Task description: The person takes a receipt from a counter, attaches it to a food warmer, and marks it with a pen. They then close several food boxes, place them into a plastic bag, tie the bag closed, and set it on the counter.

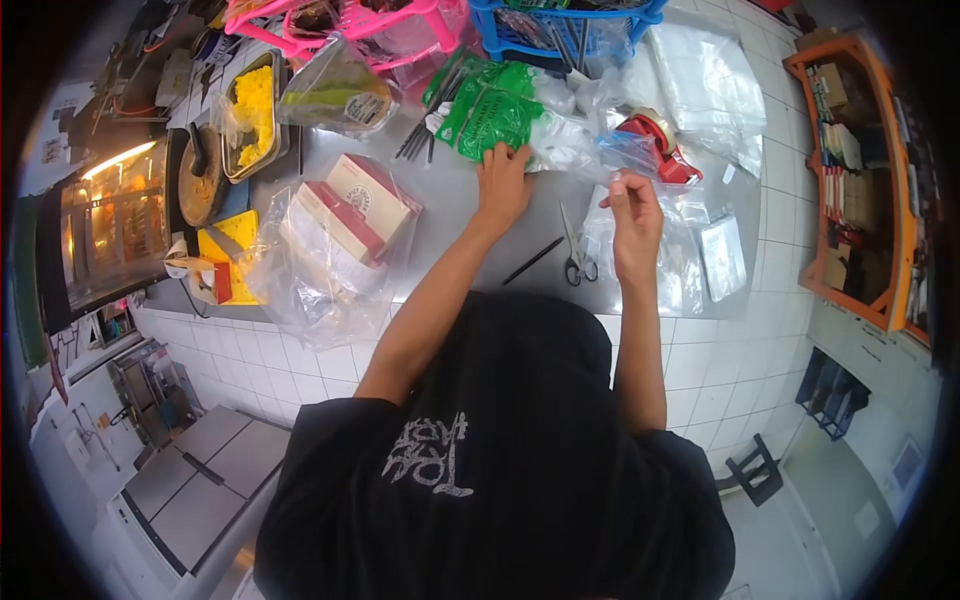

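My left hand [505, 185] has its fingers bent over the lower edge of a green printed plastic packet [490, 108], gripping it. Thin clear plastic [560, 140] spreads out from the packet's right side towards my other hand. My right hand [635, 215] is raised over the table's right part, thumb and forefinger pinched on a bit of clear plastic. Scissors [572, 250] lie between my forearms with their blades pointing away from me. Beside them is a black pen-like stick [532, 261]. A red tape dispenser [668, 150] stands just beyond my right hand.
Pink [350, 22] and blue baskets [565, 30] line the back. At left are a tray of yellow food [257, 115], a bagged box [360, 200] and a yellow board [225, 250]. Clear bags [705, 85] lie at right. An orange cabinet [860, 180] stands beyond.
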Demonstrator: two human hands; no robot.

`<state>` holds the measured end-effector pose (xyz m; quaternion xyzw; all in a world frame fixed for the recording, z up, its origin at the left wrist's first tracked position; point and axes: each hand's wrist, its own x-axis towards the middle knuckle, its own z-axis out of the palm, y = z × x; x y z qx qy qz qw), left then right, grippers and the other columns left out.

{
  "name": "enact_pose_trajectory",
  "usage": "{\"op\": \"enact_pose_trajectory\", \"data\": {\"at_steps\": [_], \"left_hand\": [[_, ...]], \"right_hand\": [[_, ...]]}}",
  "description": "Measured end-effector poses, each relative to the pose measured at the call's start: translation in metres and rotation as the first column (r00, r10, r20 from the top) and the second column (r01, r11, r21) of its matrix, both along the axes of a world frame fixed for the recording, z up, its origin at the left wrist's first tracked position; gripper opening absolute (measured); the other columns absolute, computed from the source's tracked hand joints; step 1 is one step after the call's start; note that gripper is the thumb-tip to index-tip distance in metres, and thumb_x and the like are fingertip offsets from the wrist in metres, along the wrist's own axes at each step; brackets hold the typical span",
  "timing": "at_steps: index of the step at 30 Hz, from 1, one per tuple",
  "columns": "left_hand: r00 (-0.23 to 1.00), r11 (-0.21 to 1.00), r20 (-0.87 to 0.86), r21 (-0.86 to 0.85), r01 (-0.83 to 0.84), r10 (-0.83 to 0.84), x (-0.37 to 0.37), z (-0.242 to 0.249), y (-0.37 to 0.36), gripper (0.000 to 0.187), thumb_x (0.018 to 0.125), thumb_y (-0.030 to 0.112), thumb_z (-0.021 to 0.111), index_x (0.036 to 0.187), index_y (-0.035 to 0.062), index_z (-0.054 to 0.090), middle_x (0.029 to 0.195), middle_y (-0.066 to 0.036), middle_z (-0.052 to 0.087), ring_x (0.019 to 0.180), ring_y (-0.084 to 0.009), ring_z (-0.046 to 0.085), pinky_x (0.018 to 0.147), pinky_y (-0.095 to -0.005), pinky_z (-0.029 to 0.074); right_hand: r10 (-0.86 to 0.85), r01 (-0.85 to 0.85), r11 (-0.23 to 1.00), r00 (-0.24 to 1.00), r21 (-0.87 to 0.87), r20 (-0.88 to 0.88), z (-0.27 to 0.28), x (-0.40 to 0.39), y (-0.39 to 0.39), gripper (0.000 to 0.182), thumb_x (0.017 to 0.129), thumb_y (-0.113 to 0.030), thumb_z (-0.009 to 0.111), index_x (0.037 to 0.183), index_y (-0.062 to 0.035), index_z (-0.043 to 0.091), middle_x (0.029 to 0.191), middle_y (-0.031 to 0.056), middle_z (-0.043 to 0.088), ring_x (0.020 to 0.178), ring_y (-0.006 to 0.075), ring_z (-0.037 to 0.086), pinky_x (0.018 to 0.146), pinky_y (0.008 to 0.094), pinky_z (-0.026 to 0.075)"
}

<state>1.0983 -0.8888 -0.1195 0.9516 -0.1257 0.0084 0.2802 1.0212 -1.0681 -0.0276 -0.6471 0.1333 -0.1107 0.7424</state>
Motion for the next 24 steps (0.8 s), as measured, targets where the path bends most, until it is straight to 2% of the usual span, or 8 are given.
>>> {"op": "enact_pose_trajectory", "data": {"at_steps": [3, 9, 11, 12, 15, 17, 19, 24], "left_hand": [[1.0, 1.0, -0.003, 0.019, -0.011, 0.011, 0.005, -0.006, 0.0, 0.045, 0.074, 0.009, 0.071, 0.118, 0.0167, 0.062, 0.108, -0.011, 0.05, 0.103, -0.0325, 0.049, 0.086, -0.0469, 0.04], [0.997, 0.999, -0.073, 0.035, 0.011, -0.009, -0.005, 0.004, -0.005, 0.054, 0.071, 0.028, 0.08, 0.121, 0.0151, 0.064, 0.118, -0.012, 0.048, 0.111, -0.0318, 0.047, 0.088, -0.0475, 0.04], [0.997, 1.0, -0.069, -0.002, 0.02, -0.02, -0.009, 0.016, -0.007, 0.057, 0.069, 0.031, 0.082, 0.121, 0.0163, 0.064, 0.119, -0.012, 0.047, 0.112, -0.031, 0.046, 0.089, -0.0465, 0.039], [0.997, 0.997, -0.052, -0.045, 0.062, -0.064, -0.013, 0.02, -0.007, 0.059, 0.069, 0.033, 0.083, 0.122, 0.0171, 0.064, 0.119, -0.012, 0.046, 0.111, -0.0307, 0.046, 0.089, -0.0458, 0.037], [0.99, 0.983, 0.022, -0.124, 0.138, -0.136, -0.021, 0.028, -0.01, 0.059, 0.067, 0.034, 0.084, 0.12, 0.0186, 0.065, 0.115, -0.01, 0.047, 0.11, -0.0302, 0.045, 0.09, -0.0446, 0.035], [0.984, 0.972, 0.088, -0.167, 0.165, -0.152, -0.02, 0.033, -0.016, 0.059, 0.065, 0.034, 0.085, 0.119, 0.0192, 0.066, 0.112, -0.009, 0.049, 0.11, -0.0301, 0.045, 0.089, -0.0443, 0.035], [0.96, 0.957, 0.186, -0.164, 0.24, -0.209, -0.023, 0.034, -0.018, 0.049, 0.069, 0.032, 0.082, 0.114, 0.0184, 0.068, 0.112, -0.007, 0.05, 0.111, -0.029, 0.046, 0.089, -0.0453, 0.035], [0.935, 0.953, 0.19, 0.018, 0.302, -0.3, -0.019, 0.014, -0.022, 0.037, 0.072, 0.026, 0.079, 0.106, 0.0157, 0.07, 0.112, -0.004, 0.052, 0.11, -0.0268, 0.046, 0.089, -0.046, 0.035]], "right_hand": [[-0.022, 0.021, 1.0, 0.996, 0.01, 0.087, 0.021, -0.003, -0.008, 0.014, 0.1, -0.017, 0.059, 0.101, -0.0031, 0.059, 0.104, 0.0061, 0.059, 0.091, 0.0125, 0.056, 0.079, 0.028, 0.048], [-0.03, -0.044, 0.951, 0.973, -0.307, -0.231, 0.005, 0.002, -0.019, 0.023, 0.097, -0.022, 0.063, 0.108, -0.0029, 0.059, 0.105, 0.0087, 0.061, 0.093, 0.0152, 0.058, 0.076, 0.0296, 0.048], [-0.091, 0.017, 0.718, 0.993, -0.696, -0.07, 0.012, 0.01, -0.005, 0.041, 0.092, -0.031, 0.07, 0.117, -0.0012, 0.058, 0.105, 0.011, 0.063, 0.092, 0.0198, 0.061, 0.074, 0.0339, 0.05], [-0.073, -0.036, 0.714, 0.989, -0.7, -0.125, 0.01, 0.011, -0.002, 0.046, 0.086, -0.037, 0.073, 0.114, -0.0029, 0.06, 0.093, 0.0152, 0.066, 0.09, 0.0315, 0.065, 0.076, 0.0408, 0.049], [0.052, -0.353, 0.577, 0.916, -0.737, -0.398, -0.007, 0.021, 0.001, 0.038, 0.087, -0.034, 0.07, 0.109, -0.0043, 0.064, 0.084, 0.0167, 0.068, 0.089, 0.0369, 0.066, 0.076, 0.0429, 0.05], [0.031, -0.312, 0.597, 0.93, -0.739, -0.367, -0.026, 0.027, 0.0, 0.028, 0.089, -0.029, 0.068, 0.102, -0.004, 0.066, 0.078, 0.0188, 0.067, 0.085, 0.0395, 0.066, 0.074, 0.044, 0.05], [0.108, -0.234, 0.753, 0.966, -0.615, -0.235, -0.027, 0.027, 0.001, 0.022, 0.096, -0.024, 0.063, 0.104, -0.0038, 0.065, 0.086, 0.0139, 0.069, 0.082, 0.0275, 0.066, 0.075, 0.0344, 0.05], [0.031, -0.054, 0.947, 0.997, -0.318, -0.077, -0.019, 0.013, 0.002, 0.017, 0.101, -0.019, 0.055, 0.099, -0.0031, 0.06, 0.091, 0.0086, 0.063, 0.09, 0.0208, 0.064, 0.081, 0.0339, 0.049]]}}
